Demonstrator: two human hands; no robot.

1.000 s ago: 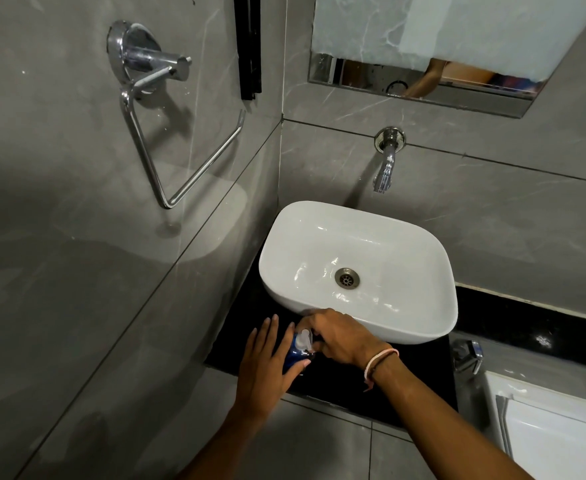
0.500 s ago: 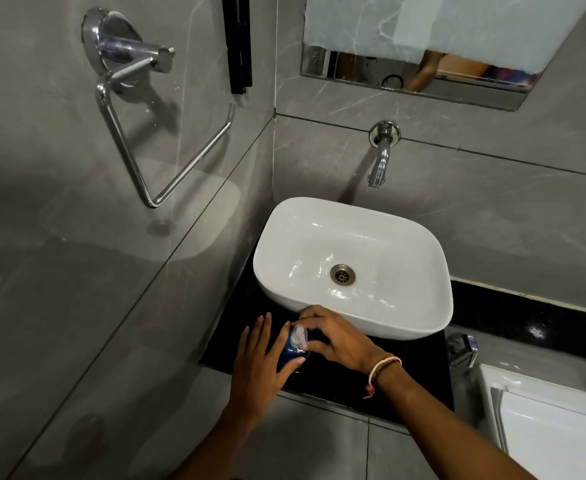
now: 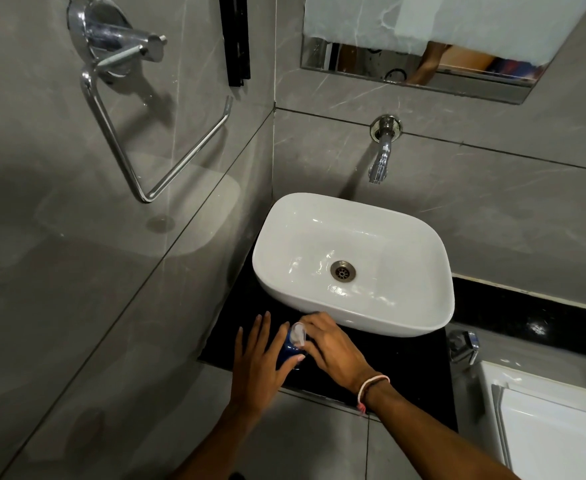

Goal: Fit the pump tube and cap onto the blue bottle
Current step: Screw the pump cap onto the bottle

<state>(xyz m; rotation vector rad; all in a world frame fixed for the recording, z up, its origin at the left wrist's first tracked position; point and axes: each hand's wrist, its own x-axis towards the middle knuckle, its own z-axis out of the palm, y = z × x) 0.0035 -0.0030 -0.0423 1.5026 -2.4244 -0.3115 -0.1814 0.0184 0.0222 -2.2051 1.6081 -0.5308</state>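
A small blue bottle [image 3: 287, 349] stands on the black counter [image 3: 406, 368] just in front of the white basin. A white pump cap [image 3: 298, 332] sits on top of it. My left hand [image 3: 262, 362] wraps the bottle from the left, thumb across its front and fingers stretched behind it. My right hand [image 3: 333, 348] comes in from the right with its fingertips closed on the pump cap at the bottle's neck. The pump tube is hidden.
The white basin [image 3: 433, 282] fills the counter behind the hands, under a chrome wall tap [image 3: 380, 161]. A chrome towel ring [image 3: 153, 140] juts from the left wall. A white toilet cistern [image 3: 548, 420] and a chrome valve [image 3: 464, 346] stand at the right.
Both hands stay on the bottle and cap. The pump cap's nozzle has turned a little between the frames. The camera view has shifted slightly.
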